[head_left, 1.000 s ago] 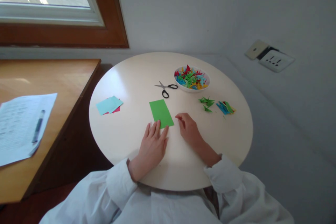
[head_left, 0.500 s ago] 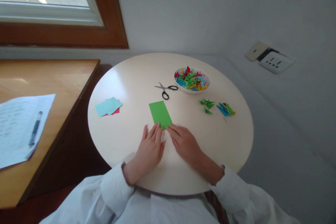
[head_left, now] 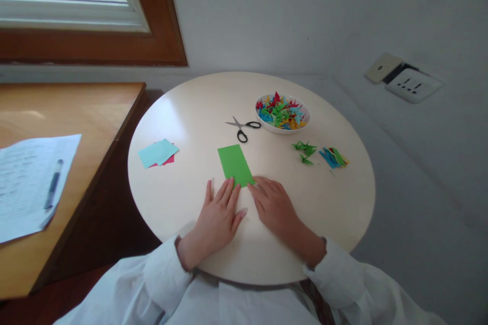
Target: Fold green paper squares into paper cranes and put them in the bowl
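Observation:
A sheet of green paper [head_left: 235, 161] lies flat on the round white table, its near edge under or against my fingertips. My left hand [head_left: 219, 213] rests palm down with fingers stretched and spread, the fingertips on the paper's near left part. Fingers extended and close together, my right hand [head_left: 275, 206] touches the paper's near right corner. Neither hand is wrapped round anything. Just beyond the paper lie open scissors [head_left: 242, 127] with black handles.
A white bowl [head_left: 283, 130] holds many colourful folded paper cranes. Several green cranes [head_left: 305, 150] and a small pile of coloured paper pieces [head_left: 333, 158] sit at right. Light blue and red paper sheets [head_left: 158, 153] lie left. A wooden desk [head_left: 76, 106] bears written papers [head_left: 26, 183] and a pen [head_left: 53, 184].
My right hand has slid slightly right along the paper's near edge to its corner. My left thumb has spread outward. The view has shifted a little.

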The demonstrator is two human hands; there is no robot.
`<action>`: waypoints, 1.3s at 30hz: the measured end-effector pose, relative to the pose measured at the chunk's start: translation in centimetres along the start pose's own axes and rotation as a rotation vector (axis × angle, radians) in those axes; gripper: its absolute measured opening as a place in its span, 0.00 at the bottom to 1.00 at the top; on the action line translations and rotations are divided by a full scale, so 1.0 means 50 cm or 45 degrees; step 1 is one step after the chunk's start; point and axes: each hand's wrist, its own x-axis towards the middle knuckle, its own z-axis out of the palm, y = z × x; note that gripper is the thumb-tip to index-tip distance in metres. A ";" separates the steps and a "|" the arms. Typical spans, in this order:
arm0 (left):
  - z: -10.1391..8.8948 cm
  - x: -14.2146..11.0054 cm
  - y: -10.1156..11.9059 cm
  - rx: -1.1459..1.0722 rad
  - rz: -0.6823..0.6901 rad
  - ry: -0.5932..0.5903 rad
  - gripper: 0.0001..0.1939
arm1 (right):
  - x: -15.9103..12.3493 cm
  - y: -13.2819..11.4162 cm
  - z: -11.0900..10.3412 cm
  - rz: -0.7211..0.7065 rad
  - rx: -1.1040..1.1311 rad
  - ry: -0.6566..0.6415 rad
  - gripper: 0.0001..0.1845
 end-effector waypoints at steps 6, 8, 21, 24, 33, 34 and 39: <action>-0.008 0.007 0.006 -0.025 -0.024 0.022 0.23 | -0.015 0.036 -0.009 0.025 0.072 0.056 0.16; -0.012 0.011 0.010 -0.023 -0.033 0.032 0.22 | -0.015 0.034 -0.010 0.004 0.103 0.095 0.17; -0.011 0.003 0.001 -0.052 -0.041 0.026 0.20 | -0.010 0.010 -0.003 -0.105 0.098 -0.031 0.17; -0.016 -0.012 -0.006 -0.042 -0.053 0.043 0.19 | -0.008 0.009 -0.004 -0.093 0.103 -0.038 0.17; -0.016 -0.001 -0.044 -0.183 -0.045 0.145 0.15 | -0.009 0.013 0.005 -0.089 0.156 0.015 0.16; -0.013 0.008 -0.052 -0.220 -0.030 0.156 0.14 | -0.009 0.013 0.006 -0.085 0.159 0.021 0.16; 0.001 0.043 -0.081 -0.404 0.025 0.059 0.16 | -0.009 0.011 0.005 -0.076 0.159 0.002 0.17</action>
